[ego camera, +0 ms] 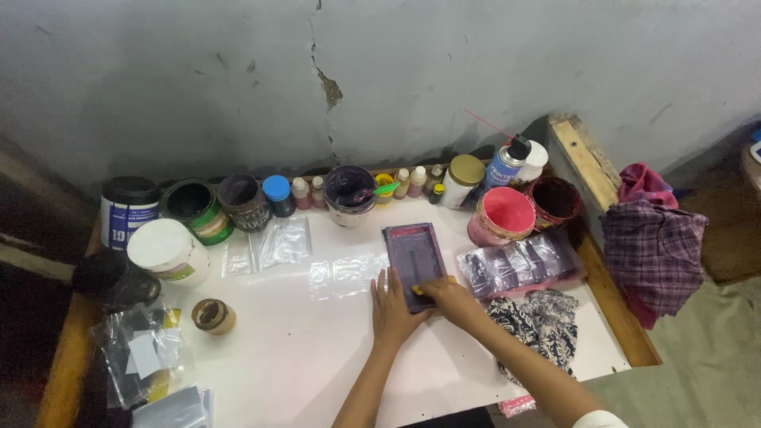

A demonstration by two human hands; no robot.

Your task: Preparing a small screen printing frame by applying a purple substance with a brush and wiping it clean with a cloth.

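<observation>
Here the left hand [391, 305] lies flat, fingers spread, steadying the purple-inked frame [414, 255]; right hand [449, 295] fingers grip a yellow squeegee [430, 286].

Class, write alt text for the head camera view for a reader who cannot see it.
Two hands work on a small purple screen frame on a white table: the left hand steadies it, the right hand presses a yellow tool. Paint pots and bottles line the wall.
</observation>
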